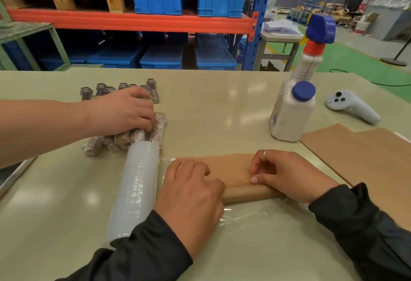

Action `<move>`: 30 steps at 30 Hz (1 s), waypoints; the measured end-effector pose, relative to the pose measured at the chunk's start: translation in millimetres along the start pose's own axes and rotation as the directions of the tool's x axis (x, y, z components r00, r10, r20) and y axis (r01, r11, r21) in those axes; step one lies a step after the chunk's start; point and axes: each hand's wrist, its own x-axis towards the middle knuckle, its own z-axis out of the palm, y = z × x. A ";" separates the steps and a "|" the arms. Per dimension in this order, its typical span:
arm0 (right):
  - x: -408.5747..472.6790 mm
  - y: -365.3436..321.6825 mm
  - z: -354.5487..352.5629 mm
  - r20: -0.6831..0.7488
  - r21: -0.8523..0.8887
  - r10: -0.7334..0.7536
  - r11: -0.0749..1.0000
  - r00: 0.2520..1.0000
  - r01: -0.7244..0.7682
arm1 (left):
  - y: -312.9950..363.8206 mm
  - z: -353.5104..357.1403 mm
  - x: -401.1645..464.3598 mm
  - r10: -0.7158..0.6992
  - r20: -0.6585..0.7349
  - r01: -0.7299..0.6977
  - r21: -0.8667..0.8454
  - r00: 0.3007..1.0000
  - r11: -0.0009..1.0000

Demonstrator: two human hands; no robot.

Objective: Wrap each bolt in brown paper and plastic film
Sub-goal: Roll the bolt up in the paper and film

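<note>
Matte brown paper roll (249, 194), cylindrical, was gripped by curled left hand (191, 194) and pinched by right hand (287, 174) | glossy clear plastic film sheet (244, 216) was spread beneath it | translucent film roll (135, 187) was laid just left of it | bare steel hex bolts (153, 90) were grouped far left beyond.

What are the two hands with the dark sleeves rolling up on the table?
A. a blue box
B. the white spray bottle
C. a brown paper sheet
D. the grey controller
C: the left hand and right hand both press on a brown paper sheet curled into a roll at its near edge, lying on clear plastic film; the spray bottle and controller stand apart, untouched.
</note>
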 end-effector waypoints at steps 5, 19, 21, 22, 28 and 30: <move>6.8 8.2 -0.9 -0.018 -0.143 -0.046 0.989 0.999 0.043 | 3.8 0.9 1.1 0.053 -0.074 -0.046 0.093 0.996 0.995; 13.4 4.1 -11.5 -0.255 -0.445 -0.235 0.890 0.938 0.101 | 9.5 1.1 -6.8 0.075 0.061 -0.085 0.190 0.995 0.978; 8.0 3.1 -13.3 -0.256 -0.419 -0.308 0.889 0.916 0.182 | 9.8 1.1 -7.7 0.092 0.060 -0.103 0.207 0.994 0.973; 4.3 1.5 -14.1 -0.268 -0.385 -0.344 0.894 0.900 0.227 | 9.8 1.4 -8.1 0.097 0.058 -0.107 0.207 0.994 0.973; -15.2 -0.3 -12.8 -0.056 -0.188 -0.192 0.966 0.980 0.178 | 11.0 2.5 -10.1 0.134 0.032 -0.138 0.238 0.990 0.961; -18.3 0.1 -11.4 -0.035 -0.087 -0.191 0.978 0.981 0.188 | 12.2 2.0 -10.1 0.141 0.016 -0.140 0.255 0.990 0.957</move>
